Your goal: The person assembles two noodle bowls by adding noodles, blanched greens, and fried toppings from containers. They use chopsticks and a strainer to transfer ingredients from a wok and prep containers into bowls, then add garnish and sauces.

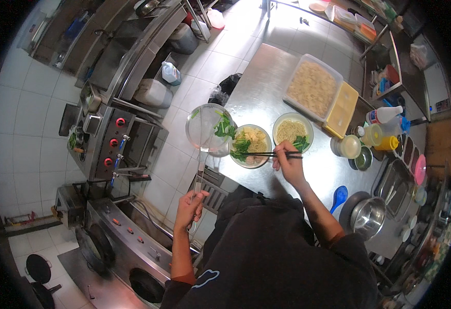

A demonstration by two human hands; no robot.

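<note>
Over a steel table [259,77], right hand [289,162] angled inward, grip round chopsticks [261,154], left hand [188,208] (lower) clasping a strainer [201,133]

White floor tiles [220,64] are gleaming in bright light toward twelve o'clock. A white-tiled wall [19,123] is rising at nine, behind a steel cooker [107,149]; a wok range [125,219] is sitting at eight, a shelving rack [396,64] at two, and a stainless-steel worktable [256,77] is stretching from one to four.
</note>
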